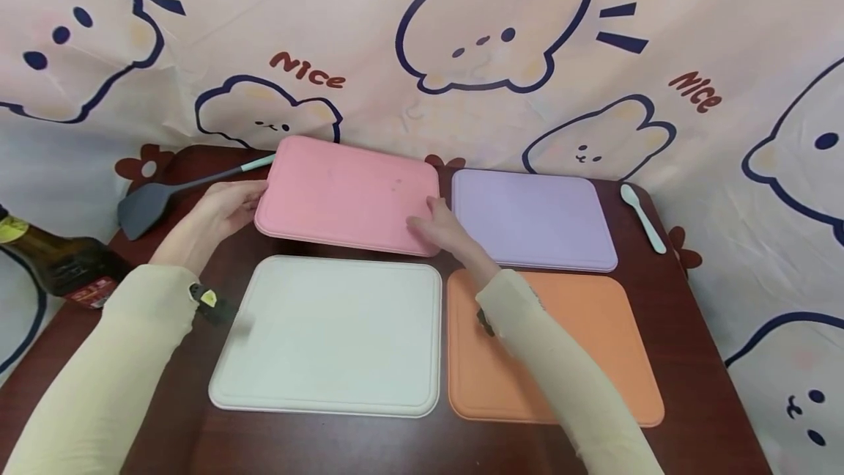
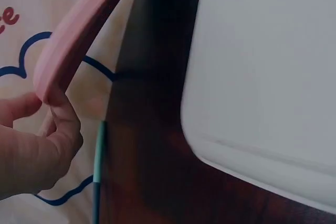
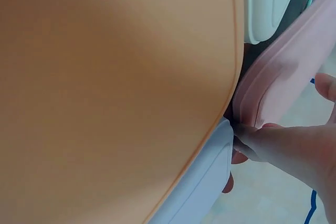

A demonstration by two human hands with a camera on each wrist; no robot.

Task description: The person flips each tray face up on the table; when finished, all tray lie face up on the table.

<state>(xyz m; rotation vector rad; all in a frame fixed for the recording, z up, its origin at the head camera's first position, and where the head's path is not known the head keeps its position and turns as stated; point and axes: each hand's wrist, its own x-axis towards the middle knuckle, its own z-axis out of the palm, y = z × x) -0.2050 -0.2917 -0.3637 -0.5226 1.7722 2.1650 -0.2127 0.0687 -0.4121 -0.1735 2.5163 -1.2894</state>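
A pink rounded rectangular board [image 1: 349, 196] is tilted at the back of the table, above its surface. At its left edge, my left hand [image 1: 227, 207] pinches it, with thumb and curled fingers seen around the rim in the left wrist view. My right hand [image 1: 445, 229] grips the right side, thumb on the top face and other fingers partly hidden at the edge. A white board [image 1: 330, 336] lies in front of the pink one. To the right are a purple board [image 1: 534, 218] and an orange board [image 1: 593, 343], the latter partly under my right forearm.
A grey spatula [image 1: 145, 207] with a mint handle lies back left, its handle end beside the pink board. A dark bottle [image 1: 66, 262] with a yellow neck label is at the left edge. A pale spoon [image 1: 642, 218] lies back right. A patterned curtain [image 1: 369, 6] hangs behind.
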